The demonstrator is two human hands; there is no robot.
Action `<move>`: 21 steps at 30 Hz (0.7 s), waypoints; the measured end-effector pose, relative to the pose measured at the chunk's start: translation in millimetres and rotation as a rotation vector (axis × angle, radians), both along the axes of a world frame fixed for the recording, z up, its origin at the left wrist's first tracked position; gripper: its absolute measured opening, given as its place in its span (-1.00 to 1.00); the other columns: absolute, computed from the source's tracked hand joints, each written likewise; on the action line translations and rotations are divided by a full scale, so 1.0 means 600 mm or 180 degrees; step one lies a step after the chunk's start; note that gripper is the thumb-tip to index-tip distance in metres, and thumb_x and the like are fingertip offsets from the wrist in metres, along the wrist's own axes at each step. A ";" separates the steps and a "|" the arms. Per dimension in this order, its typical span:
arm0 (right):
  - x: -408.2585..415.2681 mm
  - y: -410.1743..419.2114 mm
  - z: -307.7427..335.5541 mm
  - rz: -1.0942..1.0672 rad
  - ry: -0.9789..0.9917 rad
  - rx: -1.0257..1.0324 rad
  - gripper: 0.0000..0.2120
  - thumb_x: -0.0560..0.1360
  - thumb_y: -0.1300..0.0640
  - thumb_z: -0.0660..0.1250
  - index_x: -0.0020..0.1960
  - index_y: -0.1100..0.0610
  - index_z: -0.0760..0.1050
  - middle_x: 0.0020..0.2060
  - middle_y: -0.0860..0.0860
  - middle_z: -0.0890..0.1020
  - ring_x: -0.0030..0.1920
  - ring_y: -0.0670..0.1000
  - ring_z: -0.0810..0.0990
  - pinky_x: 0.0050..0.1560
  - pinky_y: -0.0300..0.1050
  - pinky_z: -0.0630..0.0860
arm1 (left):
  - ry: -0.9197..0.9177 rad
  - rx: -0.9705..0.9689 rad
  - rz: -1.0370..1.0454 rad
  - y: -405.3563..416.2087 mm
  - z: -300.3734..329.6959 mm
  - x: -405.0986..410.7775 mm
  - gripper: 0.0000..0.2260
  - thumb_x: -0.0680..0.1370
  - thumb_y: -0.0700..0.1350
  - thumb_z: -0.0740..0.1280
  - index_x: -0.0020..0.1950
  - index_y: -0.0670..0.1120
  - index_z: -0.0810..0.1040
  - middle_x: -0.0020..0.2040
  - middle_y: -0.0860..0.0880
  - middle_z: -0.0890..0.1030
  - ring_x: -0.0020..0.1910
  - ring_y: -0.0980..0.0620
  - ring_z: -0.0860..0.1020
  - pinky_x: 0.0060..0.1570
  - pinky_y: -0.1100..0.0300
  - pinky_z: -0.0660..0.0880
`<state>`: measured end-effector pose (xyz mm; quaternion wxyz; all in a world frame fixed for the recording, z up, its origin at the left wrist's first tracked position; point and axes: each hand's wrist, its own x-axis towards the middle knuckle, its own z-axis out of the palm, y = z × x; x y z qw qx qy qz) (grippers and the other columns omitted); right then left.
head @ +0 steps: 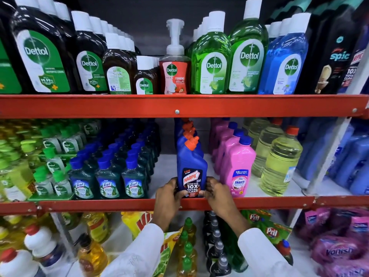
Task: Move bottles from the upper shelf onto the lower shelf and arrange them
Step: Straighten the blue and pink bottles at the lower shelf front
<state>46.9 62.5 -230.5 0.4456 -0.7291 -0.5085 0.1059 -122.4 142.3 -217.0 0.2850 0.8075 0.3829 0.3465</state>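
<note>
A blue Harpic bottle with an orange cap stands upright at the front edge of the middle shelf, heading a row of the same bottles running back. My left hand grips its lower left side and my right hand grips its lower right side. Both thumbs press on the label. The upper shelf carries Dettol bottles in brown, green and blue, plus a red foaming pump bottle.
Dark green Lizol bottles stand left of the Harpic row, pink Shakti bottles right of it, with white gaps on either side. Yellow bottles sit further right. Below are Pril pouches and spray bottles.
</note>
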 end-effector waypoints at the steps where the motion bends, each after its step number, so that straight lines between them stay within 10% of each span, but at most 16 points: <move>1: -0.001 -0.002 0.002 0.0013 0.0007 -0.0002 -0.59 0.48 0.33 0.43 0.30 0.18 0.49 0.11 0.05 0.72 0.10 -0.07 0.69 0.20 -0.14 0.61 | 0.0005 -0.0019 -0.0011 0.000 0.000 0.000 -0.58 0.51 -0.06 0.49 0.34 -0.11 0.55 0.18 -0.09 0.72 0.14 -0.05 0.68 0.18 0.12 0.60; 6: -0.011 -0.043 0.013 0.0057 0.0112 0.0365 -0.52 0.48 0.32 0.45 0.38 0.17 0.48 0.22 -0.06 0.63 0.22 -0.11 0.62 0.32 -0.18 0.53 | -0.0674 -0.0065 0.0248 -0.027 -0.007 -0.001 -0.46 0.48 -0.08 0.52 0.42 -0.12 0.46 0.24 0.08 0.58 0.17 0.07 0.59 0.19 0.14 0.54; 13: 0.050 -0.167 0.003 -0.1282 -0.0159 0.1547 -0.71 0.36 0.35 0.38 -0.10 -0.03 0.59 -0.15 -0.12 0.67 -0.12 -0.14 0.66 -0.05 -0.38 0.53 | -0.1326 0.0793 0.0101 -0.134 -0.029 0.075 -0.90 0.49 -0.10 0.40 -0.09 0.05 0.49 -0.10 0.10 0.51 -0.08 0.25 0.52 -0.02 0.50 0.38; 21: 0.171 -0.161 0.018 -0.0189 -0.0328 0.0158 -0.51 0.52 0.24 0.40 0.43 0.23 0.43 0.21 0.12 0.66 0.15 0.10 0.68 0.20 0.00 0.59 | -0.0303 0.0413 -0.0469 -0.138 -0.016 0.184 -0.54 0.57 -0.04 0.39 0.44 -0.14 0.44 0.35 -0.10 0.58 0.32 -0.06 0.55 0.39 0.11 0.45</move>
